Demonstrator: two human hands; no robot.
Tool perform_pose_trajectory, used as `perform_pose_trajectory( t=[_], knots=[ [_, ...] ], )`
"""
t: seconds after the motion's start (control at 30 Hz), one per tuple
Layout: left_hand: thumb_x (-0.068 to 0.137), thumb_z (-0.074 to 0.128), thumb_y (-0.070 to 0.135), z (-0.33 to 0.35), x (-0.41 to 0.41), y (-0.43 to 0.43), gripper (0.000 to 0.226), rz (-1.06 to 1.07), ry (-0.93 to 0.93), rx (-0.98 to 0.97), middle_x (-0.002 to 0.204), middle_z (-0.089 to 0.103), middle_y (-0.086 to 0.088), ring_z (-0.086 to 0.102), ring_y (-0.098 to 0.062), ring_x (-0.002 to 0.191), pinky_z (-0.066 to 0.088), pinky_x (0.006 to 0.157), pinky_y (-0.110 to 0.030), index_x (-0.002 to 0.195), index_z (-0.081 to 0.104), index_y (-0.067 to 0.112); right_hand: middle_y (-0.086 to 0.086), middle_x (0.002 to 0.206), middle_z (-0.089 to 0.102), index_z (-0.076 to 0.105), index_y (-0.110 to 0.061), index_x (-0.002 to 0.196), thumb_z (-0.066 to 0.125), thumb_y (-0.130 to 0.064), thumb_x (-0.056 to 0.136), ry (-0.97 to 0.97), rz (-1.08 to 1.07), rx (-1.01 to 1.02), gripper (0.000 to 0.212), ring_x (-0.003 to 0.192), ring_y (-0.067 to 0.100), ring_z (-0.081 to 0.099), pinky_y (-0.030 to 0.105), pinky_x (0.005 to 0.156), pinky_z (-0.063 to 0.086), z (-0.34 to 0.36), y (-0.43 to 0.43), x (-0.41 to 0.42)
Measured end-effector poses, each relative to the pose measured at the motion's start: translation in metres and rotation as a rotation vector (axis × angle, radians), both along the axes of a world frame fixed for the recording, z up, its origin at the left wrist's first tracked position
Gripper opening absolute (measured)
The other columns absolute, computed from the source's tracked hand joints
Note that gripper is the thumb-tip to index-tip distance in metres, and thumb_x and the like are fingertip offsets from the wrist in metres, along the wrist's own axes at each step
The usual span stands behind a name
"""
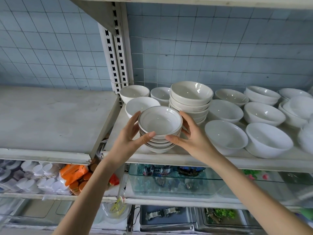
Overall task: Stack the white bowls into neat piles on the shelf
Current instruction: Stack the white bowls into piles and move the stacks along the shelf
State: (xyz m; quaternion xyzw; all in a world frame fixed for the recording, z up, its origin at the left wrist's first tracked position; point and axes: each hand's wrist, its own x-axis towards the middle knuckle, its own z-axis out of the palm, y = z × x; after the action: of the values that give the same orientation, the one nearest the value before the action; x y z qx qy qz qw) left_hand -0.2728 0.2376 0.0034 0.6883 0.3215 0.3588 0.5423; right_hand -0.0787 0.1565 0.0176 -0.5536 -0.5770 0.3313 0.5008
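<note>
Fingers [149,136]: curled round the rimmed bowl pile [160,123] from both sides, gripped it; left hand [128,134] and right hand [193,138] equally near.
Pile: sat upright at the shelf [169,158] front edge, between the palms.
Behind right: taller pile [191,100], just beside.
Behind left: loose bowl [139,105], close against the left fingers.
Further right: single bowls [226,136], apart.

— Backdrop?
— I recorded a wall [220,48] of small pale-blue tiles, dark grout lines.
— Furniture?
— I faced a white slotted upright [116,56] at centre. A dusty grey shelf board [50,119] ran left of it; the shelf [186,160] on its right sat slightly lower. An overhead board [203,1] crossed the top. Lower tiers [169,201] lay beneath, crowded. Light was soft and even.
</note>
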Motion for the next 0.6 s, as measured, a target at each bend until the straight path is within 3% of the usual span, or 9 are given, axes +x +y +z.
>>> perform_pose_trajectory(
  t=[0.1, 0.17, 0.3, 0.37, 0.47, 0.6],
  knots=[
    [0.061, 0.067, 0.072, 0.004, -0.007, -0.009, 0.102, 0.024, 0.091, 0.076, 0.142, 0.042, 0.018, 0.045, 0.008, 0.124, 0.037, 0.105, -0.019, 0.144, 0.029, 0.027, -0.015, 0.145, 0.039, 0.030, -0.028, 0.142, 0.069, -0.043, 0.073, -0.044, 0.000, -0.050, 0.081, 0.131, -0.004, 0.037, 0.024, 0.110, 0.033, 0.004, -0.012, 0.006],
    [0.074, 0.059, 0.060, 0.010, -0.010, -0.018, 0.086, 0.090, 0.202, 0.200, 0.142, 0.039, 0.017, 0.044, 0.009, 0.120, 0.034, 0.107, -0.025, 0.146, 0.028, 0.024, -0.016, 0.146, 0.037, 0.030, -0.030, 0.142, 0.063, -0.048, 0.077, -0.144, -0.033, -0.069, 0.075, 0.130, -0.007, 0.036, 0.018, 0.109, 0.032, 0.007, -0.024, 0.012],
    [0.084, 0.048, 0.056, 0.021, -0.012, -0.032, 0.075, 0.242, 0.478, 0.543, 0.148, 0.037, 0.001, 0.043, -0.015, 0.128, 0.038, 0.100, -0.033, 0.146, 0.029, 0.019, -0.023, 0.139, 0.033, 0.026, -0.031, 0.145, 0.048, -0.056, 0.083, -0.518, -0.145, -0.033, 0.070, 0.128, -0.009, 0.030, 0.006, 0.105, 0.023, 0.017, -0.052, 0.022],
    [0.089, 0.040, 0.064, 0.023, -0.009, -0.040, 0.073, 0.303, 0.608, 0.698, 0.148, 0.038, -0.002, 0.043, -0.024, 0.130, 0.041, 0.100, -0.041, 0.145, 0.031, 0.018, -0.020, 0.146, 0.025, 0.020, -0.027, 0.148, 0.039, -0.062, 0.085, -0.779, -0.192, -0.033, 0.075, 0.137, 0.000, 0.020, 0.014, 0.109, 0.013, 0.019, -0.065, 0.031],
    [0.088, 0.029, 0.064, 0.027, 0.002, -0.058, 0.074, 0.363, 0.728, 0.842, 0.145, 0.043, -0.007, 0.045, -0.028, 0.129, 0.038, 0.103, -0.046, 0.142, 0.036, 0.014, -0.005, 0.157, 0.014, 0.016, -0.022, 0.150, 0.016, -0.074, 0.083, -1.095, -0.239, -0.075, 0.084, 0.145, 0.014, 0.011, 0.040, 0.116, 0.009, 0.016, -0.081, 0.052],
    [0.089, 0.030, 0.060, 0.032, 0.029, -0.088, 0.072, 0.361, 0.785, 0.900, 0.142, 0.047, -0.011, 0.046, -0.029, 0.128, 0.030, 0.107, -0.044, 0.139, 0.042, 0.010, 0.001, 0.153, 0.029, 0.033, -0.019, 0.145, 0.013, -0.069, 0.086, -1.168, -0.320, -0.090, 0.080, 0.141, 0.020, 0.028, 0.051, 0.113, 0.019, 0.014, -0.108, 0.083]
  ],
)
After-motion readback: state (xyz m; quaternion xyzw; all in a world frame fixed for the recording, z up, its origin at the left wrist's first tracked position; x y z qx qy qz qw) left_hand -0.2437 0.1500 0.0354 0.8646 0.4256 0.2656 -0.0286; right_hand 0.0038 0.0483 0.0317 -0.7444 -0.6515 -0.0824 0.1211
